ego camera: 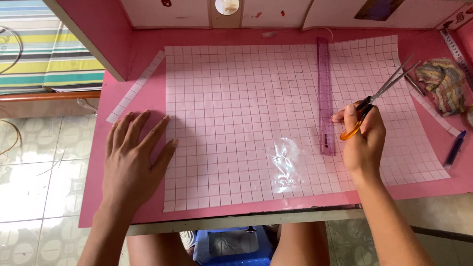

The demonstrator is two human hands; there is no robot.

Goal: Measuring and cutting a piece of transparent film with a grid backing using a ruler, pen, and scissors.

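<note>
Head view: pink desk (123,93), tiled floor (29,187); left hand (133,157) spread flat beside gridded sheet (246,123), right hand (364,138) gripping scissors (389,86).

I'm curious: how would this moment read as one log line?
left hand: flat on gridded sheet | right hand: holds open scissors | ruler: on sheet

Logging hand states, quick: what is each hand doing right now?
Left hand: open, flat on the gridded sheet's left edge.
Right hand: closed on the orange-handled scissors, blades apart.
</note>
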